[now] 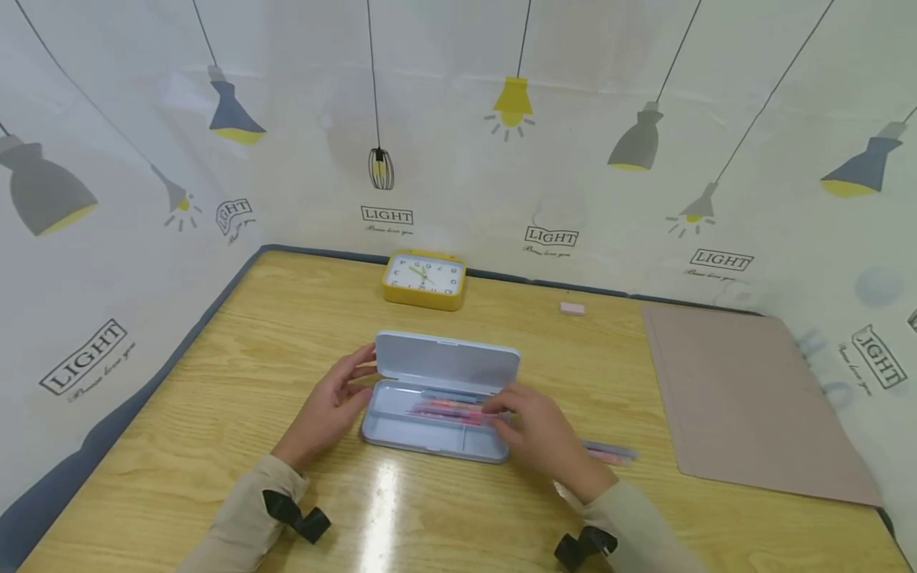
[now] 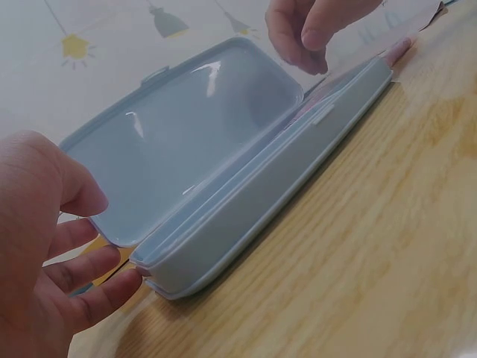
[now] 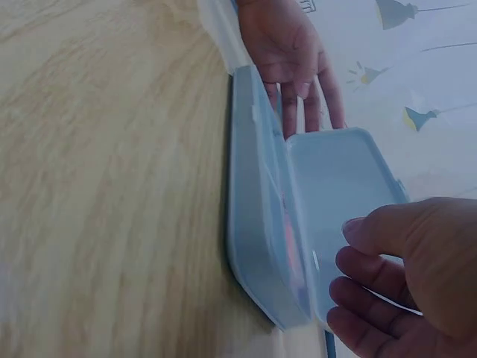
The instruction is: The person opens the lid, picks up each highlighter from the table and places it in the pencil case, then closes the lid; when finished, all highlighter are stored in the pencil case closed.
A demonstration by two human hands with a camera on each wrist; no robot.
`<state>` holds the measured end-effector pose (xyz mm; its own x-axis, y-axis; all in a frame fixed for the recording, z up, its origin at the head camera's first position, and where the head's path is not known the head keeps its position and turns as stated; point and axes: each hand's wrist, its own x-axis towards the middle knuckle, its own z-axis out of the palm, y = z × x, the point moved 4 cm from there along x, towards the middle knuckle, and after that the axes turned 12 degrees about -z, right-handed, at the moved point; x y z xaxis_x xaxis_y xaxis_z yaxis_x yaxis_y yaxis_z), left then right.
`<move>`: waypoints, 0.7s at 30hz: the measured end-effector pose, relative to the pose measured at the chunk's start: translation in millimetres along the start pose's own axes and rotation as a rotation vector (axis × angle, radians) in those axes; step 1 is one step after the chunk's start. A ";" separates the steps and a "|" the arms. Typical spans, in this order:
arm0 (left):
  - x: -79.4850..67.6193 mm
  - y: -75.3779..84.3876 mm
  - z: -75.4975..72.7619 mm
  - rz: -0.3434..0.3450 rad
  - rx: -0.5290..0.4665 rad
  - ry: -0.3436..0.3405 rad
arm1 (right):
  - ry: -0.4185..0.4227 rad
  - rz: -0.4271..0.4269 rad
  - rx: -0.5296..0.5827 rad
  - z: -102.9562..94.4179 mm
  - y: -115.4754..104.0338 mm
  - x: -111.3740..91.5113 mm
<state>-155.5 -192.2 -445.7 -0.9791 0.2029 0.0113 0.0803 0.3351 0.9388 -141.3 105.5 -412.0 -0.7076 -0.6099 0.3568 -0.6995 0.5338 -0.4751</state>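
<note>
A light blue pencil case (image 1: 415, 436) lies on the wooden table with its lid (image 1: 446, 362) raised at the back. Several pink and blue pens (image 1: 447, 409) lie in its rear compartment, slightly blurred. At the case's left end is my left hand (image 1: 331, 410), its fingers extended; in the left wrist view the fingertips (image 2: 128, 282) come right at the corner of the case and lid. My right hand (image 1: 537, 426) hovers over the right end, beside the pens. Its fingers (image 3: 365, 302) are loosely bent, with nothing visible between them and the thumb.
More pens (image 1: 609, 452) lie on the table to the right, partly behind the right wrist. A pinkish-brown mat (image 1: 759, 398) covers the right side. Toward the back stand a yellow clock (image 1: 424, 280) and a small pink eraser (image 1: 571, 309). Printed sheeting (image 1: 458, 183) borders the table.
</note>
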 end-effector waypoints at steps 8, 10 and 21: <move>-0.4 0.3 -0.8 0.006 -0.003 -0.005 | -0.015 0.208 0.117 -26.9 23.6 -22.0; -0.1 0.2 -0.8 0.008 -0.005 -0.004 | -0.029 0.256 0.131 -32.4 31.8 -29.9; 0.5 0.6 0.0 0.011 -0.006 0.001 | -0.010 0.284 0.053 -62.3 59.7 -68.0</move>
<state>-155.9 -191.9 -445.2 -0.9784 0.2055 0.0222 0.0901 0.3275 0.9406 -141.1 215.3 -414.6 -0.8735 -0.4458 0.1956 -0.4668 0.6528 -0.5966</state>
